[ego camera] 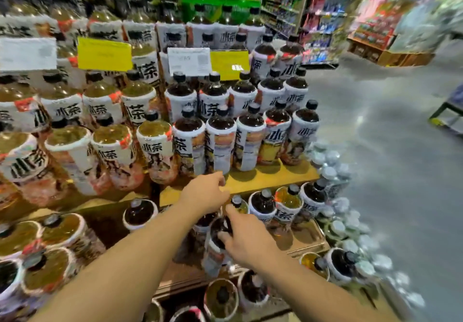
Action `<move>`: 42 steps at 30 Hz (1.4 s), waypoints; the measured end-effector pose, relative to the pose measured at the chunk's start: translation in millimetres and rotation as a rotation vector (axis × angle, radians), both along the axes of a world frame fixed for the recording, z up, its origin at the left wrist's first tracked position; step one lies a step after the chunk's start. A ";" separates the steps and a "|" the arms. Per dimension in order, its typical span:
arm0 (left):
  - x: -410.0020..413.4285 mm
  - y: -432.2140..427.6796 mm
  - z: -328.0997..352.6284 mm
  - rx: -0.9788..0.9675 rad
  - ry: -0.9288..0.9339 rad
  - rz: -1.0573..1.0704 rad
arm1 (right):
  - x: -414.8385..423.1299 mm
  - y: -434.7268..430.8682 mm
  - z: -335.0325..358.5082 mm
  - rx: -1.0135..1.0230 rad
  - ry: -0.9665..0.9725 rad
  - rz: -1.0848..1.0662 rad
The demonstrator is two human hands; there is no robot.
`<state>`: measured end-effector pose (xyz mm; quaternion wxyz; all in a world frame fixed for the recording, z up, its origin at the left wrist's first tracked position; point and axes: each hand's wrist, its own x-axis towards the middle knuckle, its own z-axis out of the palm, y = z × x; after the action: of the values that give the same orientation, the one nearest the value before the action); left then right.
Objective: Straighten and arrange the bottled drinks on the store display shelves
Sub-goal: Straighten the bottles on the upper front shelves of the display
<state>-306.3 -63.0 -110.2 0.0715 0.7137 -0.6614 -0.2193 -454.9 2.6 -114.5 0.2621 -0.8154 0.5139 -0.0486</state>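
Note:
Tiered wooden shelves (270, 178) carry rows of tea bottles with white labels and black caps, dark tea on the right, amber tea on the left. My right hand (246, 241) grips the neck of a dark tea bottle (215, 246) on the lower tier, thumb and fingers around its cap. My left hand (205, 192) reaches over the shelf edge just behind it, fingers curled down toward an amber bottle's cap (236, 200); whether they touch it is unclear. The view is blurred by motion.
Yellow and white price tags (229, 63) hang above the middle rows. Packs of clear capped water bottles (333, 171) line the display's right end. A grey aisle floor (388, 146) opens to the right, with more shelving and a wooden display (390, 53) beyond.

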 end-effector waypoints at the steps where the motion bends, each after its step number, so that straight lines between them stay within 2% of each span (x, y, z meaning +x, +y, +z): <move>1: -5.7 -7.6 -4.8 0.057 0.022 0.006 | -12.4 -5.1 1.1 0.000 -0.012 -0.013; 6: -26.9 -29.3 -21.3 0.167 -0.057 -0.037 | -53.2 -26.0 -2.0 -0.006 -0.003 -0.029; 11: -45.4 -31.1 -27.8 0.169 -0.307 -0.240 | -68.1 -35.7 -18.3 -0.010 0.011 -0.043; 16: -50.5 -22.0 -28.5 0.135 -0.224 -0.152 | -76.6 -40.3 -26.7 -0.005 0.006 -0.025; 21: -49.2 -11.8 -6.6 -0.004 -0.120 -0.009 | -83.4 -45.5 -25.0 0.008 0.014 -0.012; 29: -41.8 20.6 64.8 -0.299 -0.281 0.001 | -77.8 -51.1 -20.9 0.015 0.032 -0.003; 36: -35.8 46.9 107.6 -0.530 -0.245 0.003 | -68.1 -52.2 -17.7 0.037 0.018 -0.017; 42: -24.8 64.7 118.6 -0.518 -0.252 0.055 | -45.7 -58.2 -18.9 0.038 -0.008 -0.034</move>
<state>-331.1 1.7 8.4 0.1747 0.7110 -0.6794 0.0491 -500.6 -55.6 -133.3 0.2788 -0.8011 0.5276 -0.0465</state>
